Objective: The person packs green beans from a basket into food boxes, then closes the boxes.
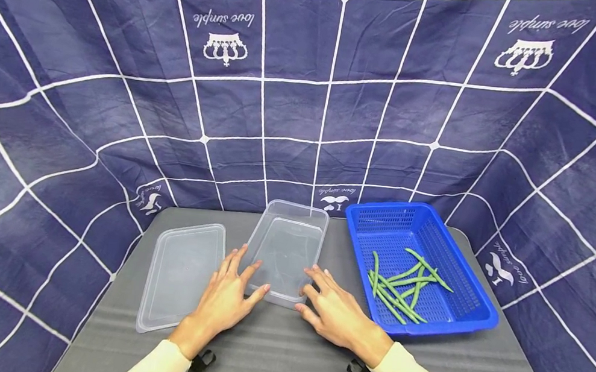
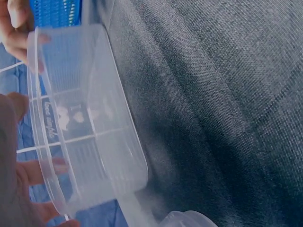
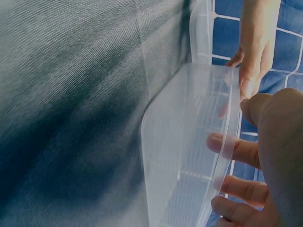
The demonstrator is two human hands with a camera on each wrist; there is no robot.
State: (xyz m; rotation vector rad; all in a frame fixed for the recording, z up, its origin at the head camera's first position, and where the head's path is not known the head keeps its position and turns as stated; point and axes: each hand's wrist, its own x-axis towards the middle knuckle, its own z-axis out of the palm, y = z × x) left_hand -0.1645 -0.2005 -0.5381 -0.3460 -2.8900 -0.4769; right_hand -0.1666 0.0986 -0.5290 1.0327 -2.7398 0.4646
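A clear plastic food container [image 1: 291,252] stands upright on the grey table, and nothing shows inside it. My left hand [image 1: 226,294] is at its near left corner, fingers spread and loosely bent, with fingertips at the rim. At the near right corner, my right hand [image 1: 336,311] has its fingertips by the rim and its thumb near the front edge. Through the clear plastic, fingertips of the left hand [image 2: 35,172] and of the right hand [image 3: 241,151] show. Whether they press on the wall cannot be told. Left of the container lies a flat translucent lid [image 1: 183,274].
A blue plastic basket [image 1: 475,289] with several green beans [image 1: 391,305] inside stands to the right, close to my right forearm. The grey tabletop [image 1: 269,353] runs toward me. Behind and at both sides hangs a blue checked cloth [image 1: 295,113].
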